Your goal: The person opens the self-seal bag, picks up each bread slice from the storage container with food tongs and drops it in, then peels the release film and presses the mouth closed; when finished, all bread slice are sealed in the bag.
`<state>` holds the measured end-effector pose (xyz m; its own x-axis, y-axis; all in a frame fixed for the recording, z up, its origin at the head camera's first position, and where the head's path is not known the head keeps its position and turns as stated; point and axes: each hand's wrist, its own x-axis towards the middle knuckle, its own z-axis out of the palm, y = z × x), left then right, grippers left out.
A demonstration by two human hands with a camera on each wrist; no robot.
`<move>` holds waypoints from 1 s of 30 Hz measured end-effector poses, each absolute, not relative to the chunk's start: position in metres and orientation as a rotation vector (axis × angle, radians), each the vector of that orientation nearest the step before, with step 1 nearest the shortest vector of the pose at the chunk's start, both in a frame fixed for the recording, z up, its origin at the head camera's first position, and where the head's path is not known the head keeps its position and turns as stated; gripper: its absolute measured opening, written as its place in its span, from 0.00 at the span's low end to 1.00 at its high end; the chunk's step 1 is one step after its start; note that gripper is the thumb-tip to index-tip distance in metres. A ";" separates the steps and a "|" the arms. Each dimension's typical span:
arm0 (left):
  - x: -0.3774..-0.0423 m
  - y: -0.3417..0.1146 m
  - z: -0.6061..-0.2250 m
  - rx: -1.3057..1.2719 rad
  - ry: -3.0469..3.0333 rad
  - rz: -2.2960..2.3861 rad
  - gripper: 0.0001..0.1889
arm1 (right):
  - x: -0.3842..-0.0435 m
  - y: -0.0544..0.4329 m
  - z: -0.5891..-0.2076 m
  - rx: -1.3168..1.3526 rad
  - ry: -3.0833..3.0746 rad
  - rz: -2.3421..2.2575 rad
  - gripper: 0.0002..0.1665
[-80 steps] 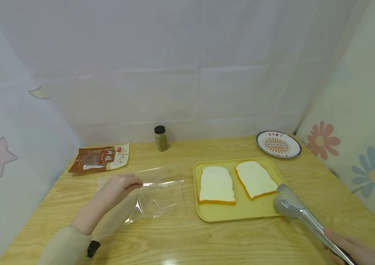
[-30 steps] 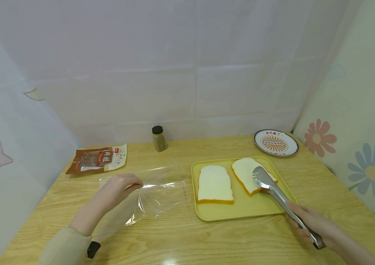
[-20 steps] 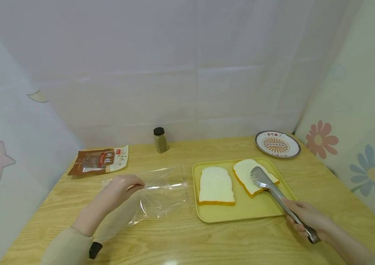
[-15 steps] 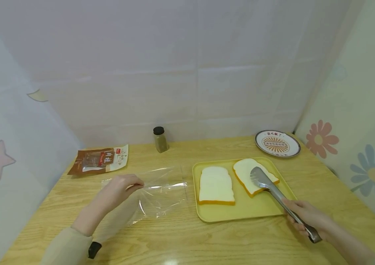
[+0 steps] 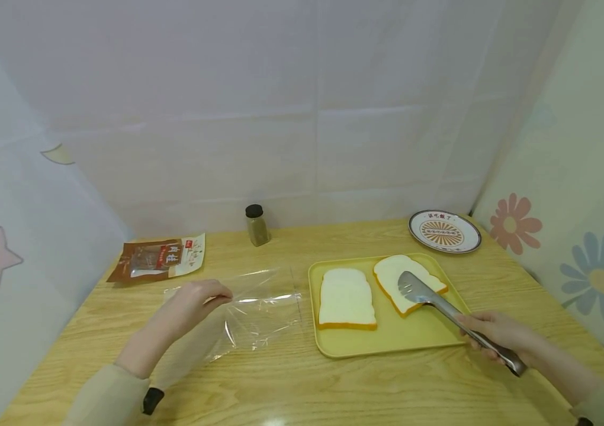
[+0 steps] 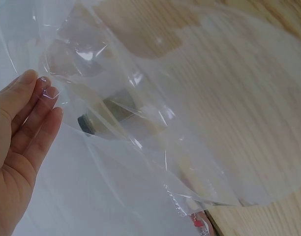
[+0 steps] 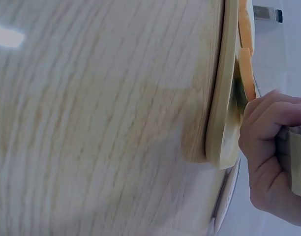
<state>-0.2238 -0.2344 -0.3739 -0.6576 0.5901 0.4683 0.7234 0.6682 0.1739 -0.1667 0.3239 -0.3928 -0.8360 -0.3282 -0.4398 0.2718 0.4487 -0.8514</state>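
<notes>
My left hand [image 5: 193, 306] pinches the edge of a clear plastic bag [image 5: 264, 313] between thumb and fingertips. In the left wrist view the bag [image 6: 155, 123] hangs in folds from those fingers. With my right hand [image 5: 499, 337] I grip the handle of metal tongs [image 5: 443, 306]. The upper tong head lies over the right bread slice [image 5: 397, 275]; the lower arm is mostly hidden beneath that slice. A second bread slice [image 5: 347, 296] lies to its left. Both are on a yellow tray [image 5: 387, 342].
A brown and white food packet [image 5: 158, 258] lies at the back left of the wooden table [image 5: 280, 390]. A small black-capped jar [image 5: 257, 226] stands near the back wall. At the back right is a patterned plate [image 5: 444, 232].
The tongs have moved left from the tray's right edge, so their upper head is now over the right slice. My left hand stays in place with the bag.
</notes>
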 end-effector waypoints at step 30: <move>-0.222 -0.235 -0.380 -1.015 -2.506 -0.563 0.09 | -0.161 0.302 -0.385 0.028 2.519 -1.378 0.27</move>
<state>-0.2222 -0.2353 -0.3802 -0.6685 0.5675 0.4807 0.7186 0.6595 0.2208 -0.1610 0.3022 -0.3853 -0.9634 -0.1112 -0.2438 0.1454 0.5476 -0.8240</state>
